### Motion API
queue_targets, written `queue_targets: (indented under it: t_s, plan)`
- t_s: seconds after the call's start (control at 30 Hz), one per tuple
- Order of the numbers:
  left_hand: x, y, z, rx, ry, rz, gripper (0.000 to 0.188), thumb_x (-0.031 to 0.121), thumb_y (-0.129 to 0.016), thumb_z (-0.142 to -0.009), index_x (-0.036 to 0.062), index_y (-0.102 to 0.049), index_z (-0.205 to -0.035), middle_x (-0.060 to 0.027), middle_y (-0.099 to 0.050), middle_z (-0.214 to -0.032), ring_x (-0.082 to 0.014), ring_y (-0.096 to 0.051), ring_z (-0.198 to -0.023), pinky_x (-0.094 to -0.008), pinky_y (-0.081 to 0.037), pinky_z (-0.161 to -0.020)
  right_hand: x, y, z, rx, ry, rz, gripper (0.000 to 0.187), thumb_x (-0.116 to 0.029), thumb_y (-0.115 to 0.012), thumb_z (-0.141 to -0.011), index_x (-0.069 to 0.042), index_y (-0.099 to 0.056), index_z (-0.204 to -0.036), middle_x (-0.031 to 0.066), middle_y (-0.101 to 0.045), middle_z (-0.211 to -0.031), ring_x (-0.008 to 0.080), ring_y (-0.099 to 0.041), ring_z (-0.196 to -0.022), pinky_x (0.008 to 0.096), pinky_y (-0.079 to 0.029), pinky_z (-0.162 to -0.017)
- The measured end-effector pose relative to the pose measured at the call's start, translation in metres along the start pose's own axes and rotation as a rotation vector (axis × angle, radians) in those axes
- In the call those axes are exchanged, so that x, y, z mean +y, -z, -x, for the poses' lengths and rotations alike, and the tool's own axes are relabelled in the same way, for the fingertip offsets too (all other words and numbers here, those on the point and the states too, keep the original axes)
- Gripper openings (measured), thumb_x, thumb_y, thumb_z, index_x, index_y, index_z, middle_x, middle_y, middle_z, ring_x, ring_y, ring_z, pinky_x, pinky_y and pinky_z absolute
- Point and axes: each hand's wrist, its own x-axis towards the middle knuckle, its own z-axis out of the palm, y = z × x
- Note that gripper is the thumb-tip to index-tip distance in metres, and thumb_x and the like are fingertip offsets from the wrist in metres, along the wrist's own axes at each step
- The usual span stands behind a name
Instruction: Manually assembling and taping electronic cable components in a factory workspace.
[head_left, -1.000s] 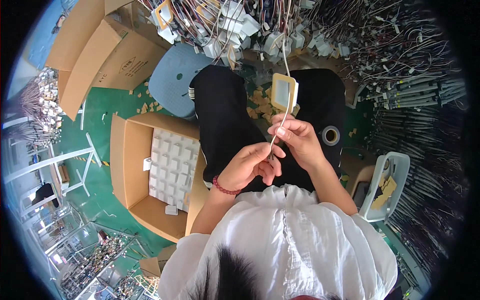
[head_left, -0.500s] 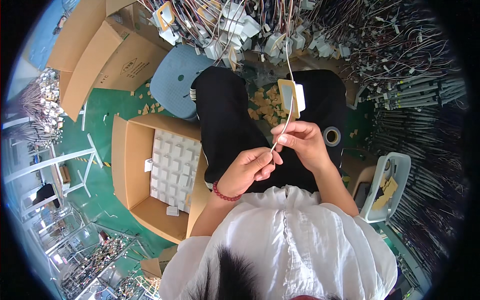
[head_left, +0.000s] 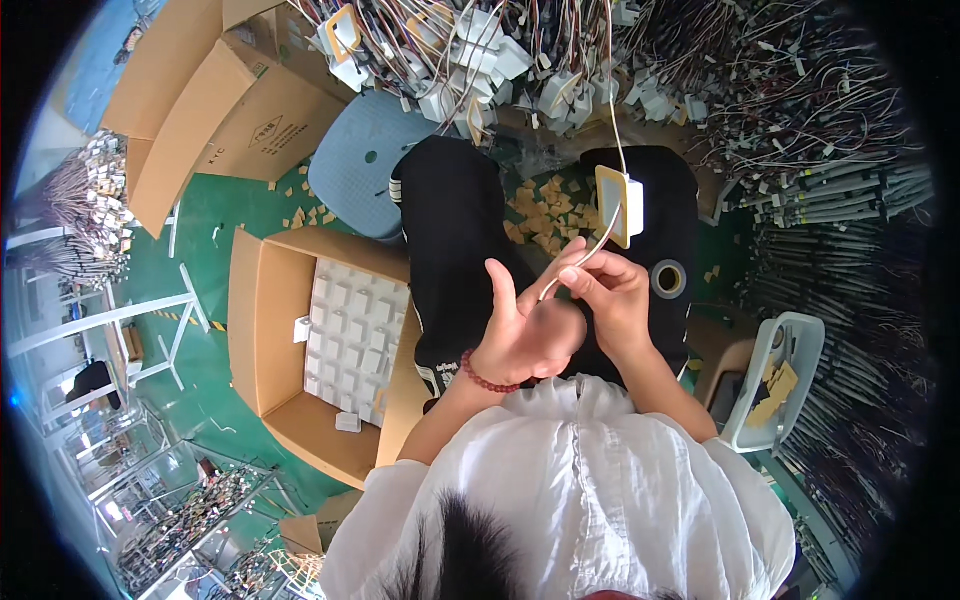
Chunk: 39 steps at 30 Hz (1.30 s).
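My right hand (head_left: 618,300) pinches a thin white cable (head_left: 610,222) between thumb and fingers, in front of my lap. The cable runs up past a white box-shaped part with a tan frame (head_left: 622,207), which hangs above my right thigh. Beside it, palm turned up, is my left hand (head_left: 520,335), with a red bead bracelet at the wrist. Its thumb is spread away and its index finger stretches along the cable, so the hand is open. The cable's lower end meets the left fingers; a blurred patch covers part of that palm.
An open cardboard box (head_left: 262,330) at left holds rows of white parts (head_left: 345,320). A blue stool (head_left: 365,165) stands beyond it. Bundled wires (head_left: 800,120) hang ahead and right. A tape roll (head_left: 668,279) rests by my right thigh; a white bin (head_left: 745,410) holds tan pieces.
My left hand has let go of its pinch and turned palm up with the thumb spread. The right hand keeps the cable; the hanging white part has shifted slightly right.
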Motion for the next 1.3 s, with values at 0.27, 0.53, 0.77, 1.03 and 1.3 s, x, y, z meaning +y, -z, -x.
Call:
queue_targets:
  t_s: [0.27,0.53,0.77,1.03,1.3]
  plan:
    - [-0.006,-0.008,0.004,-0.086,-0.090,0.087,0.092,0.081,-0.015,-0.075,0.0266,-0.007,-0.149,-0.0023,-0.041,-0.051,-0.0059,-0.029,-0.033,-0.0190,-0.029,-0.034,-0.001,-0.008,0.003,0.020,0.226,-0.058,0.011,0.000,-0.067,-0.083,0.004,-0.067,-0.092,0.0064,-0.067,-0.088,0.0105,-0.062,-0.078,0.0234,-0.050,-0.071]
    - [-0.006,-0.018,0.009,0.056,-0.098,-0.129,0.054,0.024,-0.026,-0.098,0.0201,-0.010,-0.149,0.0043,-0.027,-0.043,-0.0064,-0.022,-0.032,-0.0202,-0.024,-0.034,0.004,-0.005,0.005,0.009,0.303,0.038,0.012,0.001,-0.069,-0.080,0.003,-0.068,-0.092,0.0072,-0.066,-0.089,0.0111,-0.062,-0.080,0.0229,-0.049,-0.071]
    - [0.003,-0.014,0.021,0.211,-0.152,-0.219,0.053,0.016,-0.025,-0.095,0.0076,-0.019,-0.147,0.0046,-0.024,-0.043,-0.0064,-0.019,-0.033,-0.0213,-0.022,-0.035,-0.013,-0.006,-0.004,0.004,0.100,0.143,0.014,-0.014,-0.072,-0.082,-0.001,-0.067,-0.083,-0.0042,-0.058,-0.070,0.0040,-0.049,-0.063,0.0211,-0.040,-0.057]
    - [0.010,-0.022,0.055,0.267,-0.213,-0.236,0.053,0.013,-0.023,-0.095,0.0042,-0.015,-0.147,0.0040,-0.023,-0.041,-0.0073,-0.018,-0.032,-0.0226,-0.021,-0.034,-0.045,0.002,-0.034,-0.578,0.553,0.561,0.036,0.007,-0.053,-0.080,-0.002,-0.060,-0.114,0.0146,-0.056,-0.120,0.0301,-0.057,-0.106,0.0351,-0.046,-0.088]
    - [0.015,-0.020,0.071,0.225,-0.223,-0.179,0.055,0.014,-0.024,-0.095,0.0043,-0.010,-0.148,0.0035,-0.025,-0.040,-0.0080,-0.019,-0.030,-0.0235,-0.021,-0.033,-0.048,-0.006,-0.049,-0.678,0.465,0.601,0.014,0.000,-0.064,-0.079,0.001,-0.064,-0.092,0.0108,-0.063,-0.085,0.0229,-0.061,-0.070,0.0301,-0.049,-0.062]
